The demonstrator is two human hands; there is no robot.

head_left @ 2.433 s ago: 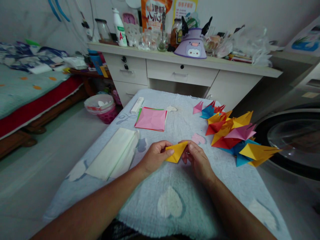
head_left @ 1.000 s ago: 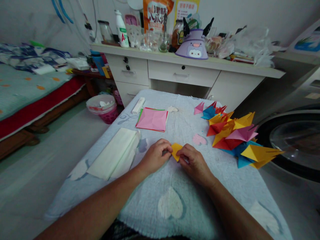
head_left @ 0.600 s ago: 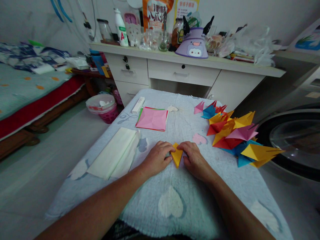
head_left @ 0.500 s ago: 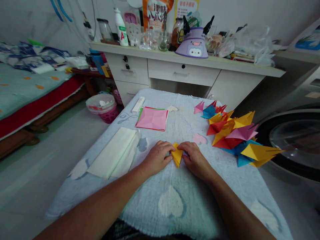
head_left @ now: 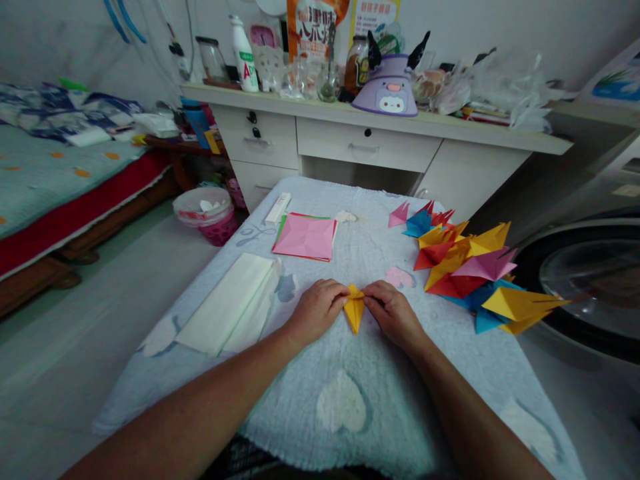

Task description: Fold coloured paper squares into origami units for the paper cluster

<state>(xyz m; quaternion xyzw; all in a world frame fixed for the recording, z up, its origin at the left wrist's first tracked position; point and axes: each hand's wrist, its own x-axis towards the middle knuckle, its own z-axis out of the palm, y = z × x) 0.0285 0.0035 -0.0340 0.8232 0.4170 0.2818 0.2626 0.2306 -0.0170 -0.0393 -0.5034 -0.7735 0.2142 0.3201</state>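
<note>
A small folded piece of yellow origami paper [head_left: 355,313] lies on the cloth-covered table, its narrow point toward me. My left hand [head_left: 320,305] pinches its upper left edge between thumb and fingers. From the other side my right hand [head_left: 391,310] pinches the upper right edge. A crease or raised flap runs across the paper between the fingertips. Beyond my left hand sits a stack of square coloured paper [head_left: 305,238], pink on top. To the right stand several folded paper cranes [head_left: 450,260] in yellow, red, blue and pink.
The blue tablecloth [head_left: 345,400] has heart patterns. A folded white cloth or paper [head_left: 227,303] lies at the left, a small white box [head_left: 278,209] behind it. A desk [head_left: 370,143] with jars and bags stands at the back, a pink bin [head_left: 217,230] on the floor, a washing machine [head_left: 590,267] at right.
The fingers of both hands have shifted on the yellow paper's upper edges, and a fold now shows across its top. The other things stay where they were.
</note>
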